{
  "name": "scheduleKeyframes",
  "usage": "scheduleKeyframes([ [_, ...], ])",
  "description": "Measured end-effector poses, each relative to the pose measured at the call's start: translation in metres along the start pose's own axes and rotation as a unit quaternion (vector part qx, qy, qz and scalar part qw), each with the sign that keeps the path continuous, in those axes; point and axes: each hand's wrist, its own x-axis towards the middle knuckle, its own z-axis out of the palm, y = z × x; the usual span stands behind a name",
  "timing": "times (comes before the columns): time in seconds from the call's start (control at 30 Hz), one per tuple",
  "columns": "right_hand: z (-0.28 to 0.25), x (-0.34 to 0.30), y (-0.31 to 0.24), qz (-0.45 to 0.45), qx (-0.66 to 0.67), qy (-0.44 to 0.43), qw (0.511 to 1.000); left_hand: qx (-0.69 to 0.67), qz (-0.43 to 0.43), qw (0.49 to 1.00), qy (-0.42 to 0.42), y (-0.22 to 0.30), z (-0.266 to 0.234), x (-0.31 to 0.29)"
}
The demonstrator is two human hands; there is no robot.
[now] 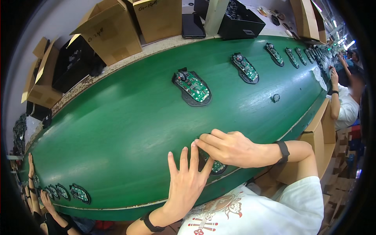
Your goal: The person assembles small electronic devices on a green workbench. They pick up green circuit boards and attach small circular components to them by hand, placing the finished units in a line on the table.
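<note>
A mouse base with a green circuit board (218, 168) lies near the front edge of the green belt, mostly hidden under my hands. My left hand (187, 181) has its fingers stretched out and spread, thumb and index finger alongside this base. Above the base's far end, my right hand (231, 149) has its fingers curled together in a pinch, close to the left fingertips. What they pinch, if anything, is hidden. Farther off, another mouse base with a circuit board and scroll wheel (194, 87) rests on the belt.
More boards (245, 68) lie along the belt toward the far right, and several (79, 193) at the lower left. A small round part (276, 98) sits at right. Cardboard boxes (111, 33) and a black bin (242, 23) line the back. Co-workers' hands (334, 76) flank both ends.
</note>
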Motion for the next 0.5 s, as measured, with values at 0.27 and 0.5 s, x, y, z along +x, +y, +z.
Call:
scheduleKeyframes([
  [0.27,-0.008,0.001,0.008,0.102,0.054,0.051,0.992,-0.03,-0.007,1.0,0.003,-0.003,0.0,0.01],
  [0.5,0.009,-0.013,0.019,0.104,0.085,0.038,0.99,-0.038,0.004,0.999,-0.018,-0.008,0.014,0.024],
])
